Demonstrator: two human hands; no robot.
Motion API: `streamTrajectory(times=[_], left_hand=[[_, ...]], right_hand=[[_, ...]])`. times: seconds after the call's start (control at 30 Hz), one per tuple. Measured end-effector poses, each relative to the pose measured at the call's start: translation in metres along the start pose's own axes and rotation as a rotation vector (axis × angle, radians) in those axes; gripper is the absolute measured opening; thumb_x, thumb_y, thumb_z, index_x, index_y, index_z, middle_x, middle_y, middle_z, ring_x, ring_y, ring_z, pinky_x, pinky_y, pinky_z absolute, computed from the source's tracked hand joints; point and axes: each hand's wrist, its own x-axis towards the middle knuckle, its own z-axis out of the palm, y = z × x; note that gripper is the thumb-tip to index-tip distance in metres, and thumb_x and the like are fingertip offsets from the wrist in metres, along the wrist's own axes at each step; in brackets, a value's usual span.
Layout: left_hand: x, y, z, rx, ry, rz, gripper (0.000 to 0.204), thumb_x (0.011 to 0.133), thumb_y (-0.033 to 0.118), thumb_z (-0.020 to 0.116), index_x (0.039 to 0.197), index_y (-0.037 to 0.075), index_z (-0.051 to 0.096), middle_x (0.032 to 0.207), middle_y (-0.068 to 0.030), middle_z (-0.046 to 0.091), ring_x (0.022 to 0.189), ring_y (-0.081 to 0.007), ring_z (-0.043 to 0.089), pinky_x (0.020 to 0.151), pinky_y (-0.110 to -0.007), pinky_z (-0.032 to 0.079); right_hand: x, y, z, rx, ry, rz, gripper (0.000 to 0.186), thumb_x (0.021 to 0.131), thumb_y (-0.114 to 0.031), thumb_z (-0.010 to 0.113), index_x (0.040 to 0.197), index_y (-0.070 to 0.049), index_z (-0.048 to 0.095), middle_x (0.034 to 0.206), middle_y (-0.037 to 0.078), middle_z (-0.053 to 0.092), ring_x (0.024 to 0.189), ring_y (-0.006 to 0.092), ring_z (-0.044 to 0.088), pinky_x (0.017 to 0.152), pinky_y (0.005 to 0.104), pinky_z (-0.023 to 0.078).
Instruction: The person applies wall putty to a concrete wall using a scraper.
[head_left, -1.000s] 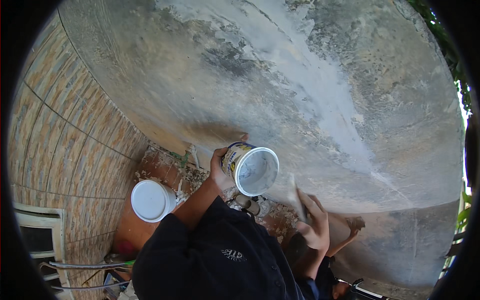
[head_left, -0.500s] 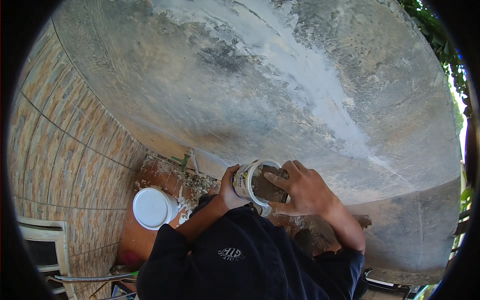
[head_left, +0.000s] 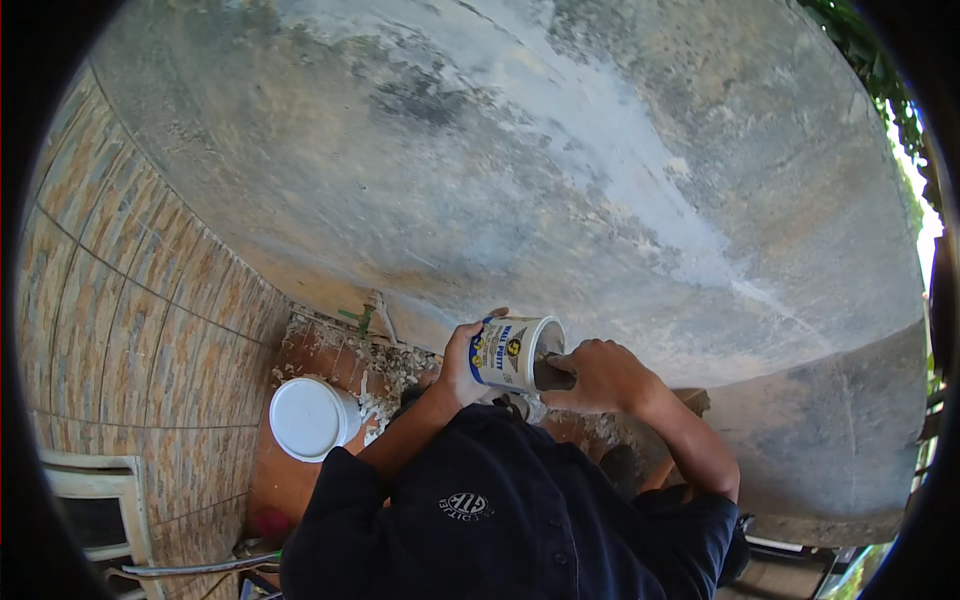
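My left hand [head_left: 463, 365] grips the side of a white putty tub [head_left: 500, 350] with a blue-and-yellow label, held on its side with the opening facing right. My right hand [head_left: 610, 375] is at that opening, fingers curled on a flat scraper [head_left: 553, 372], whose dark blade is partly inside the tub. The tub hides the rest of the blade. Above both hands is a grey concrete surface [head_left: 400, 220] with a long pale patch [head_left: 620, 160] of smeared filler.
A white lidded bucket [head_left: 310, 418] stands on the orange floor [head_left: 275, 480] among pale debris. Stone-patterned tiles [head_left: 130, 300], a window frame [head_left: 100, 470] and hoses [head_left: 190, 568] are at left. Another person's arm [head_left: 660, 472] shows behind my right arm. Foliage [head_left: 885, 80] edges the right.
My right hand moved up and left with the scraper into the tub's mouth. The tub has turned, so its label now faces up and its opening points right.
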Motion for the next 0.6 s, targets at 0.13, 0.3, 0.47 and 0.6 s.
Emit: streamTrajectory(times=[0.13, 0.3, 0.47, 0.6], left_hand=[[0.001, -0.008, -0.022, 0.072, 0.053, -0.043, 0.049, 0.095, 0.034, 0.039, 0.135, 0.007, 0.048, 0.117, -0.0171, 0.064, 0.104, -0.0294, 0.063, 0.092, -0.044, 0.05], [-0.01, -0.021, -0.009, 0.08, 0.089, -0.144, 0.058, 0.092, 0.045, 0.038, 0.132, 0.007, 0.052, 0.123, -0.0151, 0.062, 0.117, -0.03, 0.057, 0.101, -0.048, 0.044], [-0.011, -0.017, -0.024, 0.088, 0.179, -0.197, 0.067, 0.088, 0.055, 0.037, 0.13, 0.005, 0.052, 0.127, -0.0124, 0.059, 0.121, -0.0325, 0.053, 0.103, -0.052, 0.041], [-0.005, -0.011, -0.055, 0.18, 0.356, -0.245, 0.069, 0.083, 0.066, 0.031, 0.117, 0.013, 0.058, 0.114, -0.0096, 0.062, 0.103, -0.0348, 0.06, 0.079, -0.052, 0.047]], right_hand=[[0.001, 0.022, 0.002, 0.101, -0.119, 0.049, 0.06, 0.074, -0.052, 0.068, 0.112, -0.005, 0.07, 0.095, 0.02, 0.071, 0.093, 0.0301, 0.067, 0.081, 0.0372, 0.051], [0.015, 0.158, 0.094, 1.129, -0.302, -0.115, 0.045, 0.087, -0.037, 0.06, 0.119, -0.006, 0.066, 0.097, 0.02, 0.07, 0.085, 0.0276, 0.07, 0.064, 0.0358, 0.055], [-0.029, 0.14, 0.116, 2.422, 0.204, -0.778, 0.071, 0.091, -0.044, 0.053, 0.136, 0.008, 0.036, 0.106, 0.035, 0.056, 0.093, 0.0436, 0.068, 0.046, 0.0342, 0.054], [-0.031, 0.103, 0.092, 2.265, 0.33, -1.163, 0.076, 0.085, -0.048, 0.059, 0.137, 0.002, 0.035, 0.108, 0.025, 0.047, 0.081, 0.0283, 0.053, 0.045, 0.0314, 0.049]])
